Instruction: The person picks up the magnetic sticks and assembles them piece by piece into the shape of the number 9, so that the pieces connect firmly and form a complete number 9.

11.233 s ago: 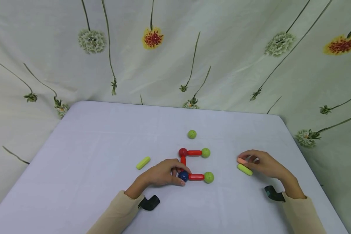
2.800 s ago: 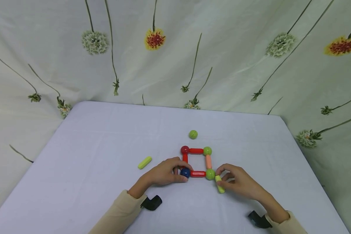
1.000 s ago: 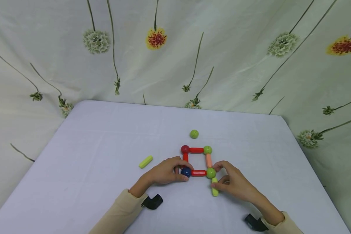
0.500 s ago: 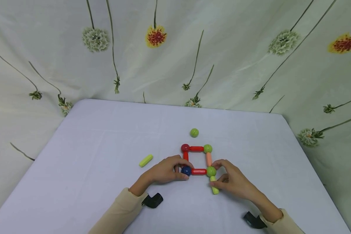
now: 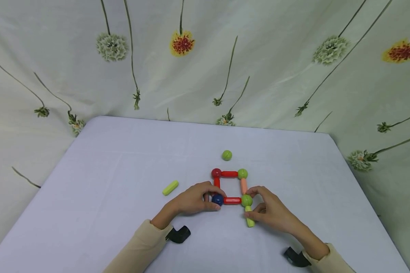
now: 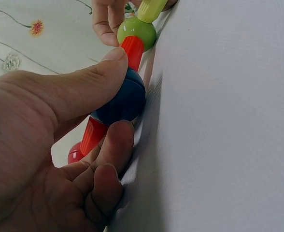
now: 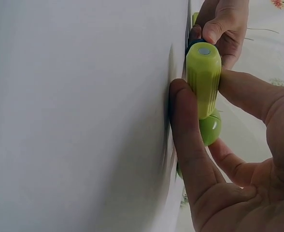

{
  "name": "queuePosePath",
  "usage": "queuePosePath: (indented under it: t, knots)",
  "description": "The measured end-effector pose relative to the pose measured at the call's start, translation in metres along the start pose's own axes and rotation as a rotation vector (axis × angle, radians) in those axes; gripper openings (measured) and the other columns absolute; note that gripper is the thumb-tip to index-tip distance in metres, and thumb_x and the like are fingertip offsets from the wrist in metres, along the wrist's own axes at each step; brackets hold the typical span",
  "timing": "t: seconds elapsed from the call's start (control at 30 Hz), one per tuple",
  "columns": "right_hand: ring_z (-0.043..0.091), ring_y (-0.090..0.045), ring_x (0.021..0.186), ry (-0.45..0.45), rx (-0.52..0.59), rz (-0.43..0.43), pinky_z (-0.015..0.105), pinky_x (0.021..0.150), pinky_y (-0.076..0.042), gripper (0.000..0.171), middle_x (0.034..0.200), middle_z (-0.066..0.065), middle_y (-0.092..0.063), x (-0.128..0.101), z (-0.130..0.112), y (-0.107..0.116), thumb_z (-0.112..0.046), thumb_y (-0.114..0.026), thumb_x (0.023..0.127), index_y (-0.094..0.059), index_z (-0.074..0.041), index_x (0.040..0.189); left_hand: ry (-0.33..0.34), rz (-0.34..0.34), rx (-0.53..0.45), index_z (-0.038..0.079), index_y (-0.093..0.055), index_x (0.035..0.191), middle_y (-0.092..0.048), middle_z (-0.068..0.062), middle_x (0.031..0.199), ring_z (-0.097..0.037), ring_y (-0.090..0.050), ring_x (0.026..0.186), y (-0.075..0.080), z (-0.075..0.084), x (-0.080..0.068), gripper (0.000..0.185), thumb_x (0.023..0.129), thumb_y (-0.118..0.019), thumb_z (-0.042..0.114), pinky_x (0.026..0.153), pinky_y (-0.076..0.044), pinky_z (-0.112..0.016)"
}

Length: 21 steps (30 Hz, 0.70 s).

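On the table lies a square of magnetic rods and balls. A blue ball (image 5: 217,200) is its near left corner, and my left hand (image 5: 195,198) grips it between thumb and fingers. Red rods (image 5: 232,201) run from it to a red ball (image 5: 216,173) and a near green ball (image 5: 246,200). A salmon rod (image 5: 243,186) joins that ball to a far green ball (image 5: 242,173). My right hand (image 5: 275,209) pinches a yellow-green magnetic rod (image 7: 204,79), one end against the near green ball. Its free end, with a metal disc, points toward me.
A loose green ball (image 5: 227,155) lies beyond the square. Another yellow-green rod (image 5: 170,187) lies left of it, near my left hand. Behind the white-covered table (image 5: 140,151) hangs a flower-print cloth (image 5: 276,57).
The salmon rod, in my right hand at first, now closes the square's right side. My right hand has brought the yellow-green rod leftward against the near green ball. My left hand stays on the blue ball.
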State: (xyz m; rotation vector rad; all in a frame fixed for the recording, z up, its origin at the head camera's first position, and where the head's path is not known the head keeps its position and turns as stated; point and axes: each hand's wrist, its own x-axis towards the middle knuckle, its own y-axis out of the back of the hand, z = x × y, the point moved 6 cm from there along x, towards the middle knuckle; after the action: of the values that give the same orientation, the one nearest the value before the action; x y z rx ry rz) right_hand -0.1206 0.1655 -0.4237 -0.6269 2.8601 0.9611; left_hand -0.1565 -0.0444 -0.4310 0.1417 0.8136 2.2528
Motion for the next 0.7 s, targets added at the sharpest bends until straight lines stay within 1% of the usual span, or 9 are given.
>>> queuePosePath:
  t: [0.17,0.3,0.43,0.57,0.7]
  knots:
    - [0.008,-0.065,0.066,0.013,-0.040,-0.005,0.021,0.065,-0.054,0.060,0.117,0.006,-0.050,-0.001,-0.002,0.003,-0.024,-0.079,0.075,-0.046,-0.014,0.124,-0.005,0.004,0.001,0.035,-0.063,0.114,-0.054,0.008,0.096,-0.009,-0.053,0.077,0.000,0.000,-0.001,0.031,0.083,-0.070,0.036,0.066,-0.045,-0.023]
    - [0.006,-0.063,0.069,0.052,-0.113,0.011,0.020,0.067,-0.053,0.052,0.115,0.002,-0.054,-0.001,-0.006,0.010,-0.028,-0.076,0.078,-0.050,-0.015,0.121,-0.002,0.005,0.001,0.036,-0.063,0.114,-0.054,0.008,0.096,-0.009,-0.053,0.077,0.000,0.001,-0.001,0.031,0.083,-0.070,0.037,0.066,-0.045,-0.023]
    - [0.007,-0.061,0.072,0.102,-0.177,0.047,0.021,0.066,-0.052,0.042,0.109,0.002,-0.059,0.003,-0.012,0.020,-0.028,-0.074,0.081,-0.055,-0.014,0.116,0.002,0.004,-0.003,0.035,-0.063,0.114,-0.054,0.008,0.098,-0.009,-0.053,0.078,0.000,0.001,-0.002,0.031,0.083,-0.069,0.036,0.066,-0.045,-0.023]
    - [0.008,-0.060,0.072,0.146,-0.225,0.087,0.022,0.064,-0.051,0.035,0.102,0.002,-0.062,0.013,-0.019,0.033,-0.024,-0.072,0.082,-0.059,-0.013,0.113,0.008,0.003,-0.011,0.035,-0.063,0.113,-0.054,0.007,0.098,-0.010,-0.053,0.079,0.000,0.002,-0.002,0.031,0.083,-0.070,0.035,0.066,-0.046,-0.023]
    - [0.009,-0.061,0.076,0.180,-0.252,0.115,0.023,0.063,-0.051,0.034,0.099,0.003,-0.063,0.030,-0.027,0.045,-0.021,-0.071,0.083,-0.060,-0.012,0.113,0.015,0.001,-0.019,0.034,-0.063,0.113,-0.054,0.007,0.098,-0.010,-0.053,0.080,0.001,0.003,-0.003,0.031,0.083,-0.070,0.035,0.066,-0.046,-0.023]
